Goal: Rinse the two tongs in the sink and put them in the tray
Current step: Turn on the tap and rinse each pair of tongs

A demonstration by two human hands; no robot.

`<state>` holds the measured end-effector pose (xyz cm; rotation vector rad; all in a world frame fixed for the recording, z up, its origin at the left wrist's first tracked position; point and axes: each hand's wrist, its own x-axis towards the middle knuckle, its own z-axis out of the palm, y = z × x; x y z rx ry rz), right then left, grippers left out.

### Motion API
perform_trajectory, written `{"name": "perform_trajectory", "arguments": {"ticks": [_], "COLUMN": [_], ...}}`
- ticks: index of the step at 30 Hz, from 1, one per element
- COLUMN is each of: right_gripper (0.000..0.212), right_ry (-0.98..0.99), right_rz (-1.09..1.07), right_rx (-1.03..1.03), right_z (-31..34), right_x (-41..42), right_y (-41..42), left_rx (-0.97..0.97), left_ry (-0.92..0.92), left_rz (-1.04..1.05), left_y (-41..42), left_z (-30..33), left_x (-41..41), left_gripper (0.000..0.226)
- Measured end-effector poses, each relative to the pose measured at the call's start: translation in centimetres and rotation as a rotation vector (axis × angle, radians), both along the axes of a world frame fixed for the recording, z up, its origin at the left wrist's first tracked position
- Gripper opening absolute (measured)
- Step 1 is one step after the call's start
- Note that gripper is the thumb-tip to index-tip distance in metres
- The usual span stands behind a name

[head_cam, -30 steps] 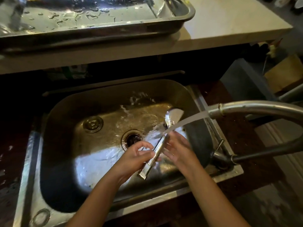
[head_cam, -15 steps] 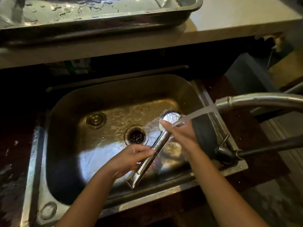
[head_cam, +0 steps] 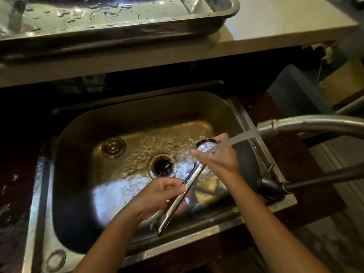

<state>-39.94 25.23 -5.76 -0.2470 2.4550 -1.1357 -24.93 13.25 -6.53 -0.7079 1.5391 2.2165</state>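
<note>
A pair of steel tongs (head_cam: 178, 200) lies slanted over the steel sink (head_cam: 82, 146), its round head up under the water stream. My left hand (head_cam: 157, 196) grips the tongs at mid-handle. My right hand (head_cam: 218, 157) is wrapped around the head end, fingers rubbing it where the water from the faucet (head_cam: 307, 125) hits. The wet metal tray (head_cam: 122, 26) sits on the pale counter behind the sink, at the top of the view. A second pair of tongs is not clearly visible.
The open drain (head_cam: 163, 166) is in the sink's middle, with a round plug (head_cam: 113, 147) to its left. A dark faucet lever (head_cam: 323, 179) sticks out to the right. The white counter (head_cam: 285, 18) extends right of the tray.
My right hand has slid up the tongs from the handle to the head, which is now under the stream. The handle end has dropped lower toward the sink's near rim.
</note>
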Motion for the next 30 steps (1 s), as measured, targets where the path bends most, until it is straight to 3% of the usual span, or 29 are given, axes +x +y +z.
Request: {"name": "perform_trajectory", "arguments": {"ticks": [2, 6, 10, 13, 17, 20, 23, 25, 27, 30], "right_gripper": [0.030, 0.033, 0.033, 0.042, 0.069, 0.061, 0.033, 0.028, 0.027, 0.037], "right_ry": [0.100, 0.022, -0.352, -0.589, -0.581, -0.572, -0.553, -0.569, -0.560, -0.562], "right_rz": [-0.074, -0.182, -0.379, -0.404, -0.380, -0.393, -0.477, -0.422, -0.267, -0.155], "right_rx": [-0.163, -0.318, -0.406, -0.471, -0.426, -0.406, -0.445, -0.506, -0.556, -0.599], "right_z": [0.0, -0.2, -0.1, 0.5, 1.0, 1.1, 0.2, -0.2, -0.2, 0.2], "right_x": [-0.7, -1.0, 0.6, 2.3, 3.4, 2.8, 2.5, 2.3, 2.0, 1.6], "right_y": [0.0, 0.0, -0.2, -0.1, 0.2, 0.2, 0.4, 0.5, 0.6, 0.7], "left_rx": [0.007, -0.094, -0.558, -0.979, -1.272, -1.390, -1.285, -1.000, -0.645, -0.336], "left_ry": [-0.001, 0.015, -0.017, 0.085, 0.254, 0.336, 0.296, 0.175, 0.085, 0.052], "left_rz": [0.000, 0.050, 0.144, 0.198, 0.087, 0.003, -0.024, -0.033, -0.029, -0.057], "left_y": [0.2, 0.3, 0.6, 1.1, 2.2, 2.5, 2.3, 1.8, 0.7, -0.6], "left_z": [-0.3, -0.7, -1.2, -1.4, -1.8, -1.9, -1.3, -0.6, -0.5, -0.1], "left_x": [0.1, 0.1, -0.4, -0.2, 0.7, 1.1, 0.8, 0.1, -0.4, -0.5], "left_gripper": [0.011, 0.015, 0.030, 0.044, 0.047, 0.046, 0.049, 0.040, 0.013, 0.019]}}
